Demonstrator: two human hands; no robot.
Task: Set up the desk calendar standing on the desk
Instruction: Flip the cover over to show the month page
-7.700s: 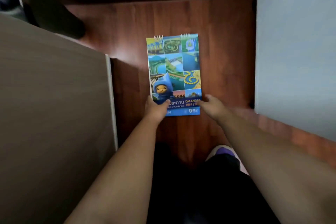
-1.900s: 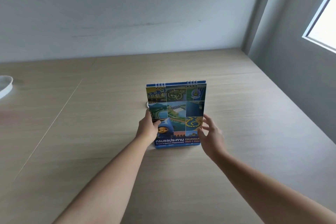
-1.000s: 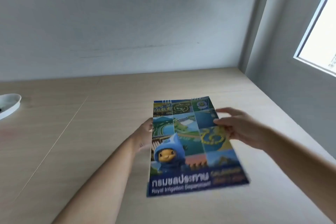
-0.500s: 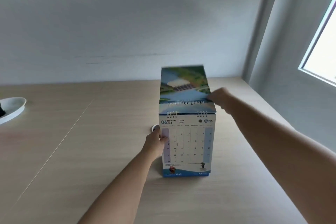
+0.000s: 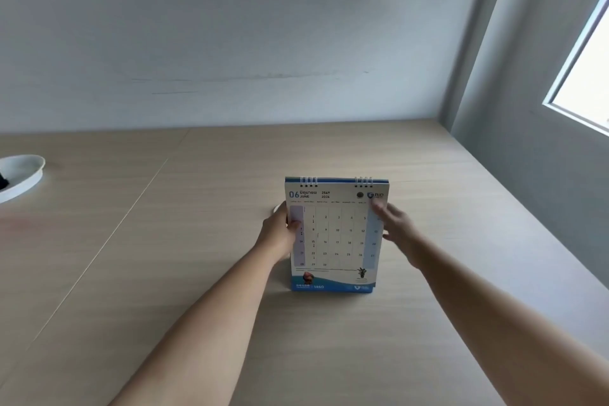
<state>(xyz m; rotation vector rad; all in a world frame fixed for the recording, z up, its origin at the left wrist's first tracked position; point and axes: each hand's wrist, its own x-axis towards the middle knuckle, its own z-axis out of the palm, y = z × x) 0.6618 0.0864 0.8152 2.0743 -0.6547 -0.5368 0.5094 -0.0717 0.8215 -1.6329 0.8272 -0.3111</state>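
Observation:
The desk calendar (image 5: 336, 234) stands upright on the light wooden desk (image 5: 197, 273), spiral binding on top, with the white June page facing me. My left hand (image 5: 278, 236) grips its left edge, thumb on the page front. My right hand (image 5: 397, 229) is at the calendar's right edge with fingers spread and blurred; whether it touches the page I cannot tell.
A white shallow dish (image 5: 19, 176) sits at the desk's far left with something dark in it. A small white round object (image 5: 276, 209) peeks out behind the calendar's left side. A grey wall runs behind the desk, and a window (image 5: 586, 76) is on the right wall.
The cover and front pages have been flipped over the binding to the back. My right hand came down from the top to the right edge. My left hand stayed on the left edge.

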